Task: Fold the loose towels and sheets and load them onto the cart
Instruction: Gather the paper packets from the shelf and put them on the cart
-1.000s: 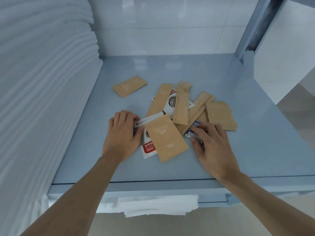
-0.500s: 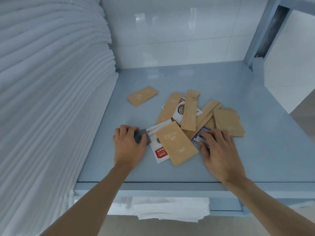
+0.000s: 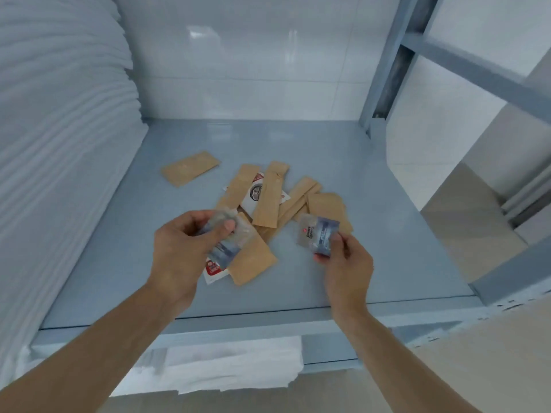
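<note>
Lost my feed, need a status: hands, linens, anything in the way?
Left hand and right hand each pinch a grey sachet. Folded linens stacked left. Brown packets litter the shelf.

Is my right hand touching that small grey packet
Touching. The head view shows the right hand pinching the grey packet at its lower corner, lifted above the shelf.

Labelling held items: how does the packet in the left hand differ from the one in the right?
The left hand grips its packet with curled fingers covering much of it; the right hand pinches its packet by the lower edge, face exposed. Print is readable on the right packet, while the left packet is blurred. The left packet is over the brown sachet pile, the right one over the bare shelf. Both look like small grey-blue foil packets, held off the shelf.
</note>
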Tool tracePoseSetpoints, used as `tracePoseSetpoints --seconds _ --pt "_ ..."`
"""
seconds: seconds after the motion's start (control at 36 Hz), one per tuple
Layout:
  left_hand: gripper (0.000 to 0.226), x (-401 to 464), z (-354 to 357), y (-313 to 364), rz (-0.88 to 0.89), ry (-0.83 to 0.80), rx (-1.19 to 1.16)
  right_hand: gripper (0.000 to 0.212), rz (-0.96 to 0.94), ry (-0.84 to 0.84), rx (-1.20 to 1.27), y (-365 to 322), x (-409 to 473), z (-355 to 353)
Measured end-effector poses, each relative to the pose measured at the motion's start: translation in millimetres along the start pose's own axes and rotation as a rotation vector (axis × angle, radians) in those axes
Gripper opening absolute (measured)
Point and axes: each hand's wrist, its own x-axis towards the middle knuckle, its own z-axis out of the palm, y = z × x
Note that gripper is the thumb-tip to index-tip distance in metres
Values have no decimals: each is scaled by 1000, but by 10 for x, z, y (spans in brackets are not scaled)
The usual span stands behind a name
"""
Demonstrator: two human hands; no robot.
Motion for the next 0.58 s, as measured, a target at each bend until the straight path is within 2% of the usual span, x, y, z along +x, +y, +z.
tracePoseSetpoints --seconds 0.08,0.17,0.33,0.44,0.58 --pt "18 -203 340 -67 -151 -186 -95 30 296 -9 288 -61 -119 -157" --pt "17 -363 626 -189 -228 -212 -76 25 421 -94 445 -143 -273 -301" --pt "16 -575 960 -411 -303 -208 -57 11 426 -166 472 -123 -384 -556" --pt "14 -630 1073 -509 -322 -225 -42 29 372 -182 447 -89 -358 -716" --pt "6 -676 1198 -570 -308 -172 -48 17 376 -180 409 -81 -333 -836"
